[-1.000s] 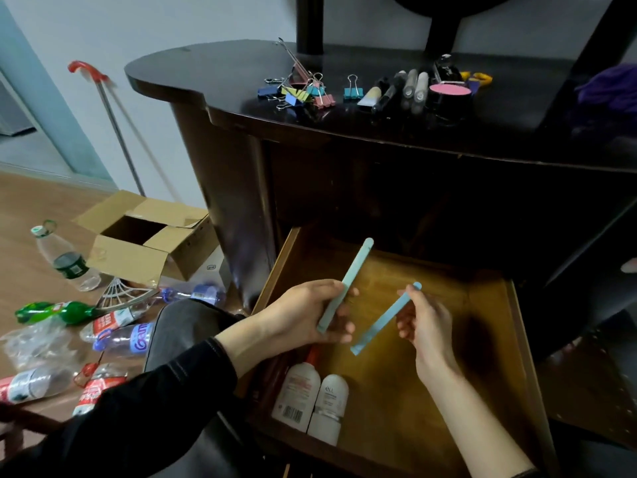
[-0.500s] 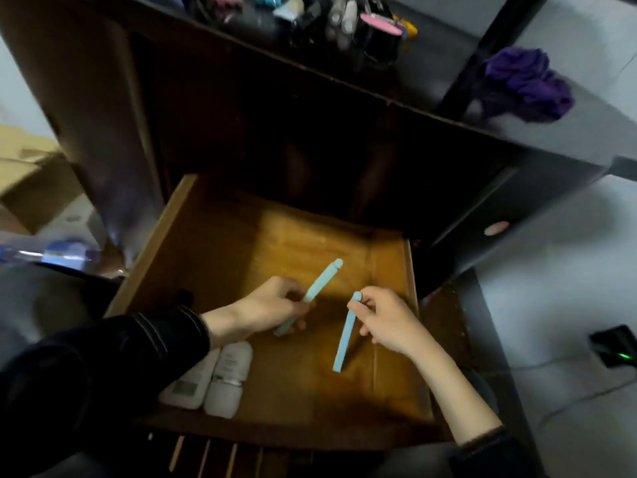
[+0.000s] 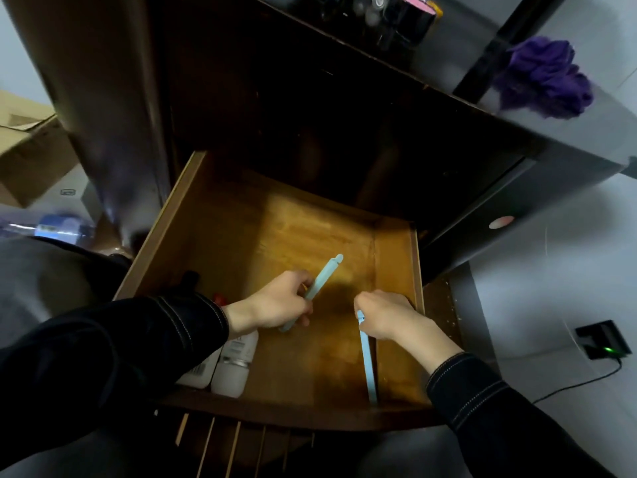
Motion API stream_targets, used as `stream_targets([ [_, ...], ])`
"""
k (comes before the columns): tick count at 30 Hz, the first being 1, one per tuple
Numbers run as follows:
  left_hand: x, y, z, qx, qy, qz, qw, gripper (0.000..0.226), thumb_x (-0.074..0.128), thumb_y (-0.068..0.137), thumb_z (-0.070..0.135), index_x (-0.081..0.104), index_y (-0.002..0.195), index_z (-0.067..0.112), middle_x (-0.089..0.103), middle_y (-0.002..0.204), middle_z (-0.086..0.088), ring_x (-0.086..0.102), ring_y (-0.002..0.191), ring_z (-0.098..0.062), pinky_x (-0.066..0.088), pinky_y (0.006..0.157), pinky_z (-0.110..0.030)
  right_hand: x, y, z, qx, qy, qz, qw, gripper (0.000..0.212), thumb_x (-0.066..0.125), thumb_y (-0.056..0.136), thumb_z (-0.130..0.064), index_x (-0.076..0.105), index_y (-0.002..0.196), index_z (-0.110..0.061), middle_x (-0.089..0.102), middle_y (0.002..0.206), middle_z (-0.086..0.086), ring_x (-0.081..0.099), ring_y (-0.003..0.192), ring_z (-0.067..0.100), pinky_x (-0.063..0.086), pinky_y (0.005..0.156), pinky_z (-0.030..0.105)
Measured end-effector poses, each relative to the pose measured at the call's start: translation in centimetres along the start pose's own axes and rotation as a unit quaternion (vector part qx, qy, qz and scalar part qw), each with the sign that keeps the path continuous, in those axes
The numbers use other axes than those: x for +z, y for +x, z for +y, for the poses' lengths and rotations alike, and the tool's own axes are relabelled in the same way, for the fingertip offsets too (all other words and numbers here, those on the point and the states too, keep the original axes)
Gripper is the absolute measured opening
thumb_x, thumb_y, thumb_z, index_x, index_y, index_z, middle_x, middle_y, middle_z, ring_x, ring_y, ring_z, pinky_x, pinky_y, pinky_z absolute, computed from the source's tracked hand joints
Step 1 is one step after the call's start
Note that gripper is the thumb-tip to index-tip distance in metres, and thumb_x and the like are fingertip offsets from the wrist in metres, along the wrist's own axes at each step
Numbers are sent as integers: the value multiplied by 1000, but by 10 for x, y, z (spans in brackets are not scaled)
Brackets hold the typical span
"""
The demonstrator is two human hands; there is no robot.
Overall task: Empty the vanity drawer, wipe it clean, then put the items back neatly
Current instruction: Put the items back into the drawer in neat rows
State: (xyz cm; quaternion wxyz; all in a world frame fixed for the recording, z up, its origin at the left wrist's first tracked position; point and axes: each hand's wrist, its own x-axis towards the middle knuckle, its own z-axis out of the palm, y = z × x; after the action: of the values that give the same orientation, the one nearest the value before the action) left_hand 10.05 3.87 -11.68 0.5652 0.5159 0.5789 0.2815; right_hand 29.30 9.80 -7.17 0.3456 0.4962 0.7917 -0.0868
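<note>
The left hand (image 3: 275,305) is gripping a pale blue stick (image 3: 324,276), its tip pointing to 1 o'clock. The right hand (image 3: 386,319) is clutching a second blue stick (image 3: 368,367) and hiding its top end. The rest is running toward 6 o'clock beside the right wall of the drawer (image 3: 396,270). At 7 o'clock, a sleeve (image 3: 155,339) is half covering two white bottles (image 3: 231,370).

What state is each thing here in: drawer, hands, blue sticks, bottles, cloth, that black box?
Drawer: pulled open.
Left hand: grips the left blue stick.
Left blue stick: tilted, tip pointing up and away.
Right hand: pinches the top end of the right blue stick.
Right blue stick: runs along the drawer's right wall.
White bottles: lying side by side, front left corner.
Purple cloth: crumpled on the vanity top.
Black box: green light on.
</note>
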Motion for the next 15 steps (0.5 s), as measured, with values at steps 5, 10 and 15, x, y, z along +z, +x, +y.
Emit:
stream_targets([
  [5, 1, 3, -1, 0, 2, 2, 1000, 24, 57, 92, -1, 53, 113, 12, 64, 97, -13, 72, 69, -21, 60, 70, -53, 3, 4, -3, -13, -140, 60, 988, 17, 63, 97, -18, 64, 114, -19, 61, 121, 7, 50, 119, 31, 39, 101, 44],
  [10, 0, 2, 2, -10, -13, 7, 1000, 25, 56, 93, -3, 53, 116, 8, 64, 98, -16, 71, 71, -23, 58, 73, -56, 0, 7, 4, -30, -214, 67, 974, 30, 66, 96, -35, 64, 122, -20, 57, 132, 8, 44, 128, 32, 30, 111, 49],
  [15, -1, 3, 2, -15, -23, 9, 1000, 25, 56, 93, -3, 53, 114, 10, 65, 94, -14, 70, 69, -22, 59, 73, -53, 5, 10, 14, -53, -260, 80, 961, 26, 66, 96, -24, 66, 122, -21, 56, 135, 9, 43, 131, 33, 24, 119, 53],
])
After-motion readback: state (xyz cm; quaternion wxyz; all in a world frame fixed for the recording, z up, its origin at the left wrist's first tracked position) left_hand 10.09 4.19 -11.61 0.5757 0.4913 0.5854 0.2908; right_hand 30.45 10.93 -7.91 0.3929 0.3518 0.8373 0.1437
